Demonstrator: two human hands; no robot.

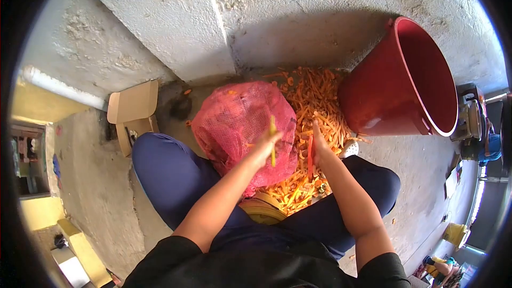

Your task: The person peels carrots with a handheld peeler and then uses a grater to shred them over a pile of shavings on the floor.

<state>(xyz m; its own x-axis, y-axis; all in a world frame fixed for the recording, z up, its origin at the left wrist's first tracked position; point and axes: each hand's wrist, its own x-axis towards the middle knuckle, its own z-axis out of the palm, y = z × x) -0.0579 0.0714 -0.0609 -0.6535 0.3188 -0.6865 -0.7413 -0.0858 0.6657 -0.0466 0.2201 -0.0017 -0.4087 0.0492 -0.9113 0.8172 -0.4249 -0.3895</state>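
Note:
My left hand (262,151) is over the right side of a red mesh sack (234,122), closed around a thin yellow stick-like thing (273,141) that juts out above and below the fingers. To its right, my right hand (320,143) grips a long, narrow red-orange thing (310,159) pointing down; its exact kind I cannot tell. Beneath and beyond this hand lies a large heap of orange peelings (304,101), apparently carrot, spreading from the wall towards my lap. The bulging sack, with orange showing through its mesh, stands between my bent knees.
A tall red bucket (373,85) leans at the right of the heap. An opened cardboard box (133,104) sits left of the sack. The rough concrete wall (298,16) rises close ahead. Something yellow (264,209) lies at my lap. A person (442,268) is far off at lower right.

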